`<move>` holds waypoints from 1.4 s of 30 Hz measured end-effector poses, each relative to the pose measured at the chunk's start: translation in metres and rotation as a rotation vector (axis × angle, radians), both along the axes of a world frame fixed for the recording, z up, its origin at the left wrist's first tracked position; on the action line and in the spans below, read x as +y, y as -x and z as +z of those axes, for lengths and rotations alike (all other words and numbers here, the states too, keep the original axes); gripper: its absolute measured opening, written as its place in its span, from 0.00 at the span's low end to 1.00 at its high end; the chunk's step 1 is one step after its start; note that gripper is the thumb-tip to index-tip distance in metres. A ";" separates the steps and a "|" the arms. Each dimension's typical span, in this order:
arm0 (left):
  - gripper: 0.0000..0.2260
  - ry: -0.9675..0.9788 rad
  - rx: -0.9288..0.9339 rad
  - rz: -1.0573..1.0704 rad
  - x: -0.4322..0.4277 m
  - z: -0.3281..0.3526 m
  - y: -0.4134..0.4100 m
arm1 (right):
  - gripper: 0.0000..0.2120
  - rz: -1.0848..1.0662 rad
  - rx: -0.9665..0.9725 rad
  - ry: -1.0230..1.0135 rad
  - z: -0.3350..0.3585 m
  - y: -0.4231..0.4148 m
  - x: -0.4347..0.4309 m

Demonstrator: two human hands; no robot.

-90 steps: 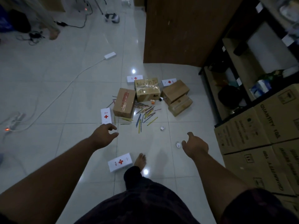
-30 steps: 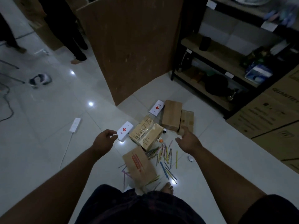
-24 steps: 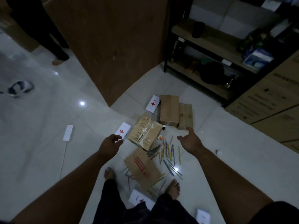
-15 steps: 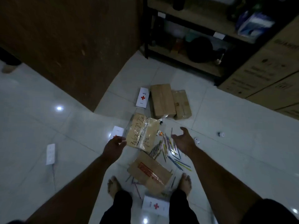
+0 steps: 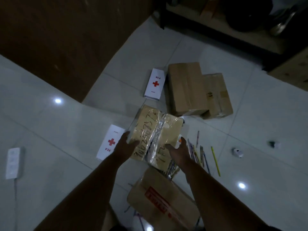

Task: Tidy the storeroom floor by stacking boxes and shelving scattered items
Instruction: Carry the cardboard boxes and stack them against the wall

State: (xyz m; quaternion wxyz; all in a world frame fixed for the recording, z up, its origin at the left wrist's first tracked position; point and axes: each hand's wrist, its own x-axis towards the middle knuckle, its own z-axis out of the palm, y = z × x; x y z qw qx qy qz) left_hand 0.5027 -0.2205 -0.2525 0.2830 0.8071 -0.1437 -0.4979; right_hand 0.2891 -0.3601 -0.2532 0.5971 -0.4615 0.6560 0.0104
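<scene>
A taped cardboard box with handwritten numbers (image 5: 155,130) lies on the white tile floor. My left hand (image 5: 125,145) grips its left side and my right hand (image 5: 179,150) grips its right side. Near my body lies a box with red tape (image 5: 160,202). Two more brown boxes, a larger one (image 5: 185,87) and a smaller one (image 5: 216,95), rest side by side farther off. One white first-aid carton (image 5: 155,83) lies beside them, another first-aid carton (image 5: 110,142) sits by my left hand. Coloured sticks (image 5: 201,154) are scattered to the right.
A brown panel (image 5: 66,39) stands at the upper left. A dark shelf unit (image 5: 225,22) runs along the top right, with a large carton (image 5: 293,67) beside it. A white power strip (image 5: 13,162) lies far left. Two small white objects (image 5: 237,152) sit on the right floor.
I have bent down close to the floor. Both hands, which were open above the boxes, now clasp the sides of the handwritten box.
</scene>
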 end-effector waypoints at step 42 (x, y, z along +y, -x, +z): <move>0.27 0.679 -0.229 -0.164 -0.115 0.628 0.355 | 0.36 -0.107 -0.114 0.967 0.628 0.377 -0.035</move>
